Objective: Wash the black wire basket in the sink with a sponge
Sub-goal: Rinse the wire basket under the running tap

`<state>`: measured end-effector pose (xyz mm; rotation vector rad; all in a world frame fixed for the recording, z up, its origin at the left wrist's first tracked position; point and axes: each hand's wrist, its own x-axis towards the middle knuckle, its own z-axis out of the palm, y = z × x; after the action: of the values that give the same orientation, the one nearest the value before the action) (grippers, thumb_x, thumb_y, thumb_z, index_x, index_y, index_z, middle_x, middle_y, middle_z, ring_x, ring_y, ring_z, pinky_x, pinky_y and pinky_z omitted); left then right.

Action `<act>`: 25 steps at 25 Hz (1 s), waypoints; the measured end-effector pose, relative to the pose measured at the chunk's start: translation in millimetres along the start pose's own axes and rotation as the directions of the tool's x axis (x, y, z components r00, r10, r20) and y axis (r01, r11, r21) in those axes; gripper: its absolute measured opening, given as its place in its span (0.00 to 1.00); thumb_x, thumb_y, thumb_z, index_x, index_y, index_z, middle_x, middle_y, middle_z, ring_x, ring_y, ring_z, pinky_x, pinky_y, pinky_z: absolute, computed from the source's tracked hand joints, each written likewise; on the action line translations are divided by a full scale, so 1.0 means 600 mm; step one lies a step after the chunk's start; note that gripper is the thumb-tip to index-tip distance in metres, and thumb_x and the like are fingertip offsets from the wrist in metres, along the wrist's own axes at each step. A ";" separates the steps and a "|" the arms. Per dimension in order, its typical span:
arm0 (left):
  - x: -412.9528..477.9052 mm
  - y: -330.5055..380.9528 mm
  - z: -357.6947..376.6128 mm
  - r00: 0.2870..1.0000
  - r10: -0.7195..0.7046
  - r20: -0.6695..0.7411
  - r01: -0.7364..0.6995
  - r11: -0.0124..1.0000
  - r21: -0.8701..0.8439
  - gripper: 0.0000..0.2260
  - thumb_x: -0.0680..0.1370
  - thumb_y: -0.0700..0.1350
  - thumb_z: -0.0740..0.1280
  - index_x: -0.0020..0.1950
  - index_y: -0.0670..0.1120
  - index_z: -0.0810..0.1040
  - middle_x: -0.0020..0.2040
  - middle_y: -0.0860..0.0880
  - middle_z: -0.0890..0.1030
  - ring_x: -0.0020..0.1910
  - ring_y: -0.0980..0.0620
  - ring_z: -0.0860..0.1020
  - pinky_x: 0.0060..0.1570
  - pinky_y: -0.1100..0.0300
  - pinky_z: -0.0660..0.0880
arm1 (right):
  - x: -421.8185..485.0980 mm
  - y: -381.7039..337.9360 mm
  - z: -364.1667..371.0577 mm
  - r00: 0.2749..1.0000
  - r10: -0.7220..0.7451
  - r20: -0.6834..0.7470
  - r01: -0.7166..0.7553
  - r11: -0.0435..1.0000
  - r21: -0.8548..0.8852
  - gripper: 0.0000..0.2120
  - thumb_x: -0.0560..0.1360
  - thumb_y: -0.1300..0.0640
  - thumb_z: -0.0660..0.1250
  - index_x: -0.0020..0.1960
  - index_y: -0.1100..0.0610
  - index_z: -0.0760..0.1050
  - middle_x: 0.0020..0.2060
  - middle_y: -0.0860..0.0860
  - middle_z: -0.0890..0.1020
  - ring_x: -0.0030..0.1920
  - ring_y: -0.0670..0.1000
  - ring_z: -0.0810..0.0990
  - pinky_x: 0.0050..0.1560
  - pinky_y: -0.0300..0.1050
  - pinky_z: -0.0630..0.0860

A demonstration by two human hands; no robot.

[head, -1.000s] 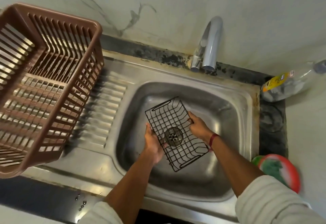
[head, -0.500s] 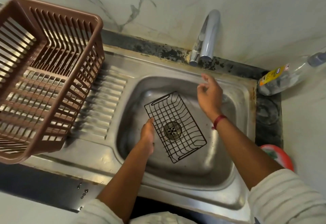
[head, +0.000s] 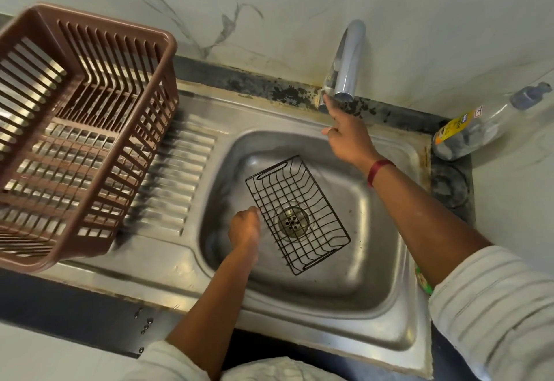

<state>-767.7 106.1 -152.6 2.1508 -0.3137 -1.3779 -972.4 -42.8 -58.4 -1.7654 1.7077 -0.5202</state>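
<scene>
The left hand (head: 244,227) is down in the sink (head: 374,230), its fingers curled round the rim wire on one long side of the black wire basket (head: 296,200), about halfway along that side. From this grip the basket stretches away toward the right hand's side, lying flat on the basin floor and turned at a slant to the sink walls. The round drain (head: 293,221) shows through its mesh just beyond the curled fingers. One looped handle end points away from the grip toward the back wall, the other back toward the person. The right hand (head: 347,137) is raised above and beyond the basket, well apart from it, at the back edge of the sink. Its forefinger is stretched straight up against the small lever at the foot of the chrome tap (head: 347,62), the thumb sticks out sideways, and nothing is enclosed in it. A red band (head: 378,170) circles that wrist. Outward from the left hand, past the ribbed drainboard (head: 174,176), stands a brown plastic dish rack (head: 120,59). Outward from the right hand a clear soap bottle (head: 473,128) with a yellow label lies tilted on the counter in the corner. A green edge (head: 422,281) peeks from under the right sleeve; what it is cannot be told.
</scene>
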 end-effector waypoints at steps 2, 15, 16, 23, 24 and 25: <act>0.001 0.001 -0.001 0.999 0.004 -0.033 -0.004 1.000 -0.001 0.10 0.81 0.50 0.65 0.41 0.49 0.76 0.46 0.44 0.79 0.48 0.44 0.76 0.49 0.53 0.72 | 0.005 -0.006 -0.004 0.990 -0.082 0.111 0.097 0.985 -0.140 0.38 0.75 0.72 0.59 0.79 0.48 0.53 0.77 0.54 0.61 0.47 0.44 0.79 0.51 0.45 0.80; -0.017 0.018 -0.002 0.982 0.183 -0.045 -0.180 0.981 0.076 0.07 0.79 0.46 0.66 0.45 0.45 0.80 0.43 0.45 0.83 0.42 0.48 0.78 0.43 0.56 0.71 | -0.113 0.083 0.092 0.995 0.057 0.087 -0.048 0.993 -0.107 0.15 0.80 0.64 0.62 0.65 0.54 0.77 0.59 0.50 0.82 0.49 0.46 0.82 0.51 0.38 0.79; -0.019 0.022 -0.001 0.979 0.201 -0.034 -0.198 0.977 0.082 0.06 0.80 0.45 0.66 0.45 0.45 0.79 0.41 0.46 0.82 0.40 0.51 0.77 0.40 0.57 0.70 | -0.143 0.103 0.110 0.989 0.107 0.097 -0.097 0.990 -0.102 0.14 0.79 0.63 0.64 0.63 0.55 0.79 0.58 0.51 0.83 0.53 0.47 0.82 0.56 0.39 0.78; -0.010 0.050 0.022 0.901 0.380 0.209 -0.410 0.903 0.127 0.07 0.81 0.43 0.65 0.53 0.45 0.82 0.49 0.46 0.85 0.47 0.49 0.82 0.52 0.53 0.80 | -0.254 0.143 0.154 0.891 0.427 -0.156 -0.415 0.904 0.103 0.10 0.78 0.61 0.64 0.55 0.52 0.82 0.49 0.48 0.85 0.40 0.41 0.80 0.40 0.28 0.74; -0.006 0.058 0.028 0.887 0.404 0.224 -0.442 0.882 0.162 0.08 0.81 0.41 0.65 0.56 0.45 0.82 0.52 0.47 0.85 0.45 0.52 0.81 0.48 0.58 0.79 | -0.255 0.143 0.150 0.871 0.461 -0.172 -0.443 0.887 0.133 0.10 0.78 0.60 0.64 0.55 0.52 0.82 0.48 0.48 0.85 0.39 0.39 0.79 0.38 0.26 0.70; -0.003 0.065 0.032 0.873 0.432 0.227 -0.477 0.854 0.208 0.09 0.81 0.40 0.65 0.59 0.44 0.82 0.54 0.47 0.84 0.42 0.55 0.79 0.43 0.63 0.77 | -0.253 0.143 0.147 0.855 0.486 -0.178 -0.465 0.873 0.149 0.10 0.78 0.60 0.64 0.56 0.52 0.82 0.49 0.48 0.85 0.40 0.39 0.79 0.39 0.26 0.70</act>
<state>-781.8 68.7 -134.7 1.9704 -1.0557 -1.2907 -990.6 123.7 -159.2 -1.1783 2.1368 -0.5700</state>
